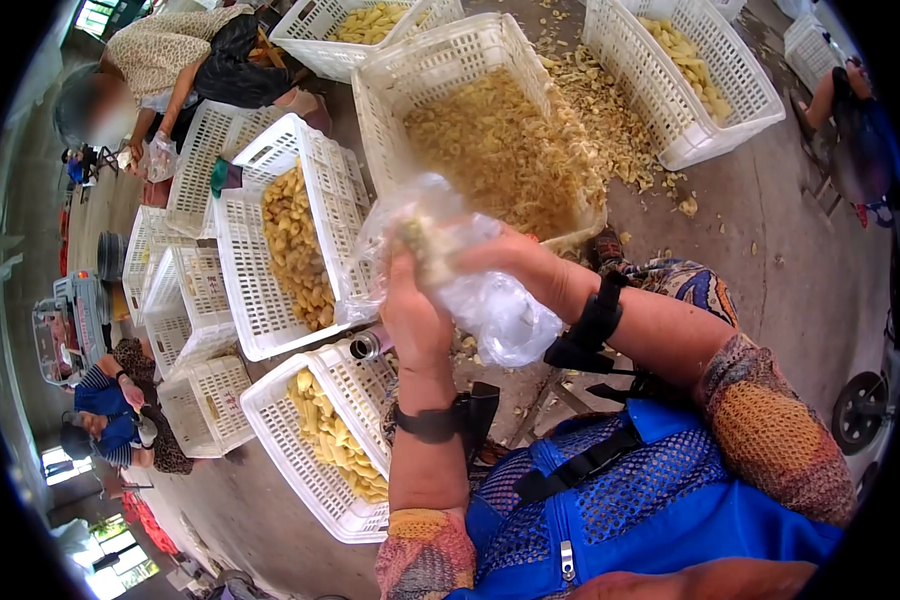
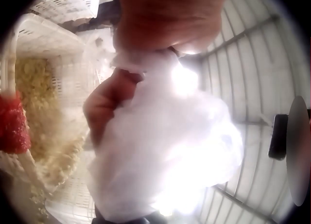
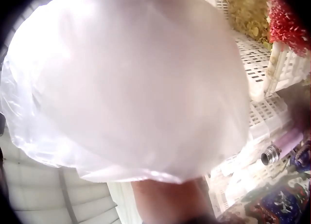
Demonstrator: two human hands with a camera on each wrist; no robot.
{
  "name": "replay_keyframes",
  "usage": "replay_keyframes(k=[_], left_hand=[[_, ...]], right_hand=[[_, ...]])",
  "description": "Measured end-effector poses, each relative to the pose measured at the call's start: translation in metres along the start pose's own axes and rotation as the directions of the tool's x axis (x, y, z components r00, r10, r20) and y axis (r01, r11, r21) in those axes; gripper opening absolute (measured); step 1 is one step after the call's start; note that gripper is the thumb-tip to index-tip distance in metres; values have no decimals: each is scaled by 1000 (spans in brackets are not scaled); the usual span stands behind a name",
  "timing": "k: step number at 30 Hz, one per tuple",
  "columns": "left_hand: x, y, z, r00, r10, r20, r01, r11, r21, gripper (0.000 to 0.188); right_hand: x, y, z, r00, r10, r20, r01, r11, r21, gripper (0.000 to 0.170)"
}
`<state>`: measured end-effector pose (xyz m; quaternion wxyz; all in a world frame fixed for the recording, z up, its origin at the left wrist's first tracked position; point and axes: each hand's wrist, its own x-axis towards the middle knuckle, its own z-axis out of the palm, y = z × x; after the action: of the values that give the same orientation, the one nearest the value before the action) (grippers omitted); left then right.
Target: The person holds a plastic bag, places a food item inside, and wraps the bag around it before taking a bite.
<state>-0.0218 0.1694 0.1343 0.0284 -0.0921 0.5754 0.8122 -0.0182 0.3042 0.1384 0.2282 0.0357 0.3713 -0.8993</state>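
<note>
A clear plastic bag [image 1: 500, 310], puffed and crumpled, spreads around both hands over the crates. My left hand [image 1: 415, 310] grips it from the near left, thumb upward. From the right, my right hand [image 1: 520, 262] reaches in and holds the bag too, its fingers blurred. A pale yellowish blur [image 1: 432, 250] shows between the hands; I cannot tell what it is. In the left wrist view the bag [image 2: 165, 146] looks white and bulging. Seen from the right wrist, the bag [image 3: 146, 88] hides nearly all of the right hand.
Ahead stands a large white crate [image 1: 400, 85] of yellowish scraps. Crates of brownish pieces [image 1: 225, 230] and yellow pieces [image 1: 280, 430] stand left, with another crate [image 1: 670, 130] at the right. A flask [image 1: 368, 343] is near the left hand. Other people sit around.
</note>
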Motion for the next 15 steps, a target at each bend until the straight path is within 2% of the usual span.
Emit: replay_keyframes(k=[2, 3, 5, 8, 11, 15], left_hand=[[1, 1, -6, 995, 70, 73, -77, 992, 104, 41], [1, 3, -5, 998, 17, 59, -13, 998, -63, 41], [1, 7, -1, 994, -89, 57, 104, 916, -387, 40], [2, 5, -6, 996, -74, 52, 89, 903, -421, 39], [3, 5, -11, 995, -61, 77, 88, 897, -433, 39], [7, 0, -16, 998, -36, -47, 16, 927, -375, 36]], right_hand=[[4, 4, -5, 999, 16, 28, -17, 999, 42, 42], [5, 6, -6, 999, 8, 32, -10, 999, 42, 42], [8, 9, -7, 999, -7, 42, 5, 999, 42, 41], [13, 11, -10, 997, -38, 63, 39, 999, -16, 42], [9, 5, -1, 999, -7, 38, 7, 1000, 14, 42], [11, 15, -2, 999, -43, 26, 45, 996, -73, 48]])
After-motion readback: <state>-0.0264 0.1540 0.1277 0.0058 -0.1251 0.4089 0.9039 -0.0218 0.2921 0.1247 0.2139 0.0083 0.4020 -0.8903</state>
